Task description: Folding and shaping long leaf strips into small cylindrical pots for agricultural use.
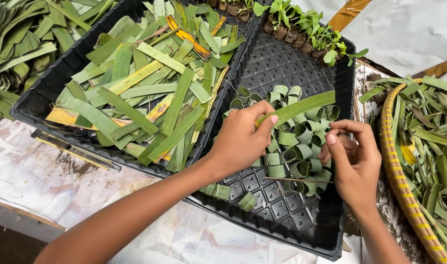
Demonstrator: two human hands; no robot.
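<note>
Two hands work a leaf strip over a black tray of rolled leaf rings.

The left hand (240, 139) pinches a long green leaf strip (301, 106); the right hand (353, 159) is curled, perhaps holding a thin stick (297, 180), above leaf rings (294, 142) in the black seedling tray (282, 215); cut leaf strips (145, 93) beyond.

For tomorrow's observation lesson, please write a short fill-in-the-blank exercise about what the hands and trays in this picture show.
1. The left hand pinches a long green leaf strip between thumb and ____.
2. Under both hands, the leaf rings lie in a ____ plastic tray.
3. Flat cut leaf strips fill the tray on the ____ side of the picture.
4. The seedlings stand along the ringed tray's ____ edge.

Missing words: fingers; black; left; far
</note>
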